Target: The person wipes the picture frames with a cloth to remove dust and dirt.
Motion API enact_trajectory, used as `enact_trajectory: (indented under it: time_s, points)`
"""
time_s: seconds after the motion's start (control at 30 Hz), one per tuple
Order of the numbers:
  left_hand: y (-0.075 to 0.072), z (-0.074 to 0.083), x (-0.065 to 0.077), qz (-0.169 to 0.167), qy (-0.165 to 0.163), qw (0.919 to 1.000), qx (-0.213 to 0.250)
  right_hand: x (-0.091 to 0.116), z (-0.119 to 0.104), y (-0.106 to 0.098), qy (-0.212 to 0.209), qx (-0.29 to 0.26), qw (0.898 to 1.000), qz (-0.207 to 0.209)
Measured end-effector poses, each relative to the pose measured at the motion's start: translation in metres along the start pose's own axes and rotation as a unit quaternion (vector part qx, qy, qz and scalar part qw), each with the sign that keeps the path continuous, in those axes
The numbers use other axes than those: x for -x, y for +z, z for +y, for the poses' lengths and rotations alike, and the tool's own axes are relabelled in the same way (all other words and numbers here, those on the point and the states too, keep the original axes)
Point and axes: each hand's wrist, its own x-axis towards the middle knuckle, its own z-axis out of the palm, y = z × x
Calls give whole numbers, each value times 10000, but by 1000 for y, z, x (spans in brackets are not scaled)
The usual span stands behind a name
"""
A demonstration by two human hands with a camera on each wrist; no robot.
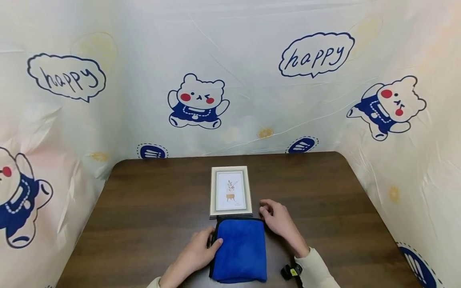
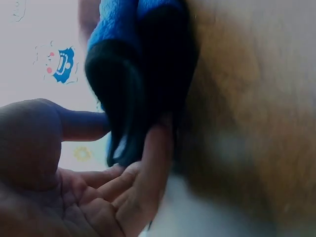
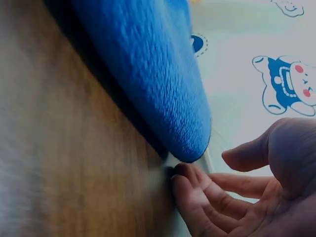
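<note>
1. left hand (image 1: pixel 194 251) pinches the left edge of the blue cloth (image 1: pixel 241 251).
2. blue cloth, midway between the worktop (image 1: pixel 144 208)'s side edges, is likely light, soft and floppy; gather all layers at both sides.
3. right hand (image 1: pixel 279 219), loosely bent, holds nothing beside the cloth's far right corner.

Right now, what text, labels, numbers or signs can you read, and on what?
"happy": left bubble on the backdrop.
"happy": right bubble, also on the backdrop.
Framed print: tiny line at lower right, too small to read.
Wrist device: yellow-green patch, any text too small to read.
Blue ovals on the backdrop: white marks, no letters I can make out.
Cloth: no text visible.
</note>
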Motion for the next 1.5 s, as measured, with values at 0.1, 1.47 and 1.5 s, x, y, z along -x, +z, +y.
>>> enact_trajectory:
  time_s: [0.1, 1.47, 1.5]
  points:
    - [-5, -1, 2, 280, 91, 9995, -149, 13, -2, 0, 113, 126, 9999, 23]
    - [-43, -23, -139, 1276, -1191, 9835, -482, 78, -14, 32, 697, -1706, 9795, -816]
    - [-42, -23, -140, 1288, -1194, 9832, -491, 78, -11, 31, 748, -2143, 9692, -951]
